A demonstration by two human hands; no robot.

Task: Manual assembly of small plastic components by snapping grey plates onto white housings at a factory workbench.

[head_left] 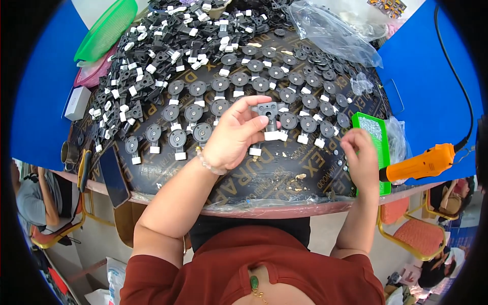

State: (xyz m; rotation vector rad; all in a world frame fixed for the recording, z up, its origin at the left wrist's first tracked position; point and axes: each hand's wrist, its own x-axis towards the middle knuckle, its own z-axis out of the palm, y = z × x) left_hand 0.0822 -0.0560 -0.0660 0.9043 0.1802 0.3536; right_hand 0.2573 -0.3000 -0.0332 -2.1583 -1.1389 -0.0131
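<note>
The scene is seen from a single head-worn fisheye view, aimed steeply down; the table (284,175) is met at close range, just ahead of the chest; straight edges are bent toward the dark rim.

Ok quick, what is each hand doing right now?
Left hand: closed, fingers pinching a small black plastic part with a white end.
Right hand: fingers curled at the green tray; whether it holds anything cannot be told.
</note>
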